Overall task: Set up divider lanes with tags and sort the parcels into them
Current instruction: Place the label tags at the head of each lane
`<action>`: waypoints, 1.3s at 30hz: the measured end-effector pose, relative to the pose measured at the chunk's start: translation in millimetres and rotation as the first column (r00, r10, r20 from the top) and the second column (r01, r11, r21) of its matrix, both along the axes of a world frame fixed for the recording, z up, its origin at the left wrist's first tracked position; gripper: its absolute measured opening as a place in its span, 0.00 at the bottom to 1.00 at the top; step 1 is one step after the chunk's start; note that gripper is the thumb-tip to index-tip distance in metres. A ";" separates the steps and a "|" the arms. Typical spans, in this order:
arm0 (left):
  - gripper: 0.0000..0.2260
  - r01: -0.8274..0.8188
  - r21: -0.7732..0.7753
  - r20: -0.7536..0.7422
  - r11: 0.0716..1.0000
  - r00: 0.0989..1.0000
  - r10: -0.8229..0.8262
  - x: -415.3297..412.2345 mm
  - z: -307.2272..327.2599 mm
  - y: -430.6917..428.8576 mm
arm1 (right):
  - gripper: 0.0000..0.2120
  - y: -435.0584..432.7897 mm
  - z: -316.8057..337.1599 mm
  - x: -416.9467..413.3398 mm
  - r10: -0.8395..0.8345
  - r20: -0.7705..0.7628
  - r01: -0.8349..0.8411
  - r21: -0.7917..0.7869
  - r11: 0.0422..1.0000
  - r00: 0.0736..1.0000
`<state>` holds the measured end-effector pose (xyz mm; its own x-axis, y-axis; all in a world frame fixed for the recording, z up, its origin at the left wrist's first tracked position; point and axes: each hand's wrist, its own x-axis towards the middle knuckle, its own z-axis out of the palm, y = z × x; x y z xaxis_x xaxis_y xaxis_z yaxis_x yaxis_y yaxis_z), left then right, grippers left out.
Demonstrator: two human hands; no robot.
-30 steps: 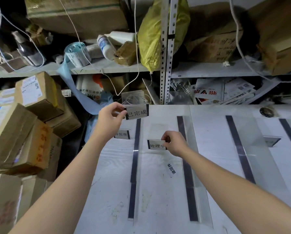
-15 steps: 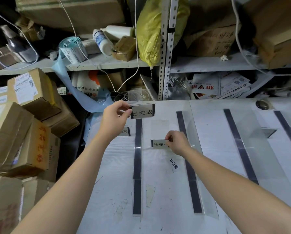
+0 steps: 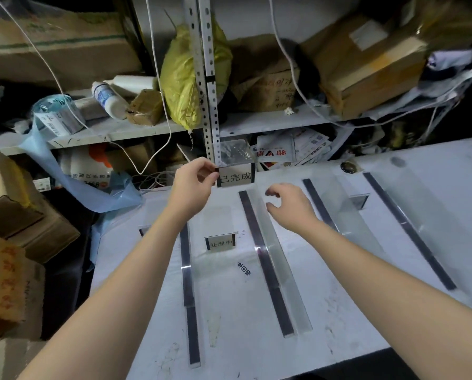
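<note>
Above the far edge of the table (image 3: 339,325), our left hand (image 3: 192,187) pinches the tag (image 3: 236,175) by its left end. Its long side runs across the lanes, and its free end points toward our right hand (image 3: 289,205), which hovers just beside it, fingers loosely curled and holding nothing. We judge that hand nearer the untagged lane between the second divider (image 3: 267,267) and the third divider (image 3: 318,201). A placed tag (image 3: 219,242) stands one lane left. Our left forearm hides most of another lane marker, the clear divider walls barely show, and the parcels (image 3: 13,215) are cut off at the left.
</note>
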<state>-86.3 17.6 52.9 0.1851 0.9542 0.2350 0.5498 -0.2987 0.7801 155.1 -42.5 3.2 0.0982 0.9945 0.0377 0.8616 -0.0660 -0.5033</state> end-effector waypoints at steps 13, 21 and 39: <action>0.03 0.067 -0.184 -0.195 0.981 0.975 -0.103 200.3 -54.8 -10.3 | 0.11 -23.2 -5.2 178.2 -0.123 -0.178 0.128 0.014 0.992 0.976; 0.05 -0.076 -0.379 -0.275 0.922 0.961 -0.034 250.1 -119.1 2.1 | 0.09 -21.6 -29.6 248.0 -0.094 -0.253 0.089 -0.028 0.996 0.963; 0.05 -0.146 -0.395 -0.379 0.907 0.925 -0.016 264.8 -164.9 26.6 | 0.10 -0.8 -46.9 257.0 -0.060 -0.297 0.041 -0.068 0.997 0.953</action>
<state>178.5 44.2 -112.0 0.1139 0.9613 -0.2507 0.8251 0.0490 0.5628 412.2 -43.3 -43.7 0.1460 0.9874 -0.0607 0.6675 -0.1436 -0.7307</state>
